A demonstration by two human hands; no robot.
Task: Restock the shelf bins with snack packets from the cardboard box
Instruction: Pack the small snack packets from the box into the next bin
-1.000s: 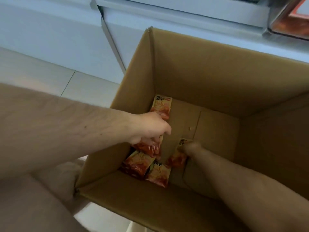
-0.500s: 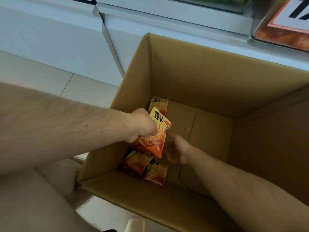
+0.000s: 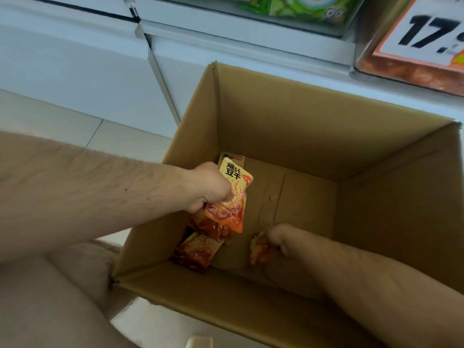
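An open cardboard box (image 3: 288, 116) stands on the floor in front of a white shelf. My left hand (image 3: 211, 188) is inside it near the left wall and grips an orange and yellow snack packet (image 3: 232, 197), with another red packet bunched under it. My right hand (image 3: 278, 237) is low on the box floor and grips a second orange packet (image 3: 259, 249). A red-orange packet (image 3: 198, 249) lies on the box bottom near the front left corner. One more yellow packet (image 3: 232, 156) leans at the back left.
The white shelf base (image 3: 100, 71) runs along the top. A bin of green packets (image 3: 296, 6) sits on the shelf above the box. An orange price sign reading 17 (image 3: 426, 33) is at the top right. Pale floor tiles (image 3: 62, 121) lie to the left.
My left hand has kept the packet it lifted from the pile. My right hand has dropped back to the box floor and taken hold of a packet. The view has tilted up toward the shelf.
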